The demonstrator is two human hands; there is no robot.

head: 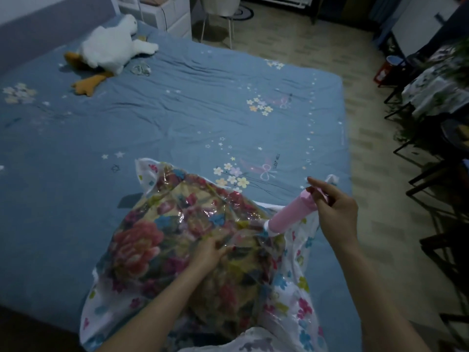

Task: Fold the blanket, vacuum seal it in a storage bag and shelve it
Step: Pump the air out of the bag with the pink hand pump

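While the right hand grips the handle at the top of the pink hand pump, fingers curled round it, the pump's white foot sits on the storage bag where the valve must be, though the valve itself is hidden. The left hand lies on the bag's clear top, fingers bent and seeming to pinch or press the plastic near the pump; which of the 2, I cannot tell for certain. Inside the bag the folded blanket, with big pink flowers, shows through the crinkled film, and the whole bundle rests on the near part of the bed, close to the person. Judging from this, folding and bagging are done and the air is being drawn out; the film looks wrinkled but the bundle is bulky, so I reckon pumping has some way to go. Shelving is not yet begun. A white plush goose lies far up the bed.
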